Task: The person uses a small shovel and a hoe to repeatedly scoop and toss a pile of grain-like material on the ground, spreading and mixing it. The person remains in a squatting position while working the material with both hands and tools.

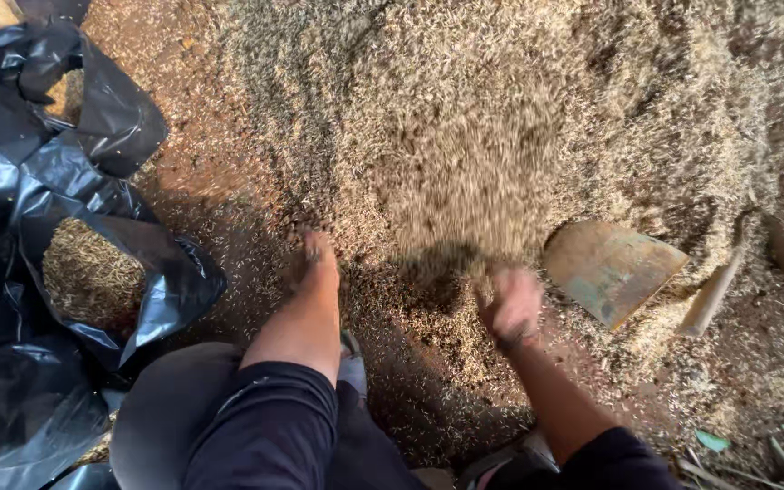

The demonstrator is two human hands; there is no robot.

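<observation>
**Both hands down in the husk pile**

Reddish dirt floor [201, 136] fills my view, most of it buried under a big tan husk pile [501, 109] spreading from centre to right edge. Black plastic bags [120, 118] crowd the left side; the open one [165, 281] sits just beside my left arm, husk inside. Flat rusty shovel blade [612, 269] lies half sunk at the pile's near edge, right of my right hand, with its pale wooden handle [714, 290] angling off to the right. Dark sleeves at bottom. Left hand [312, 259] is pushed into loose husk at the pile's foot, fingers buried, so I cannot tell their spread. Right hand [512, 304] is motion-blurred, looks loosely curled amid flying husk; grip unclear.
</observation>
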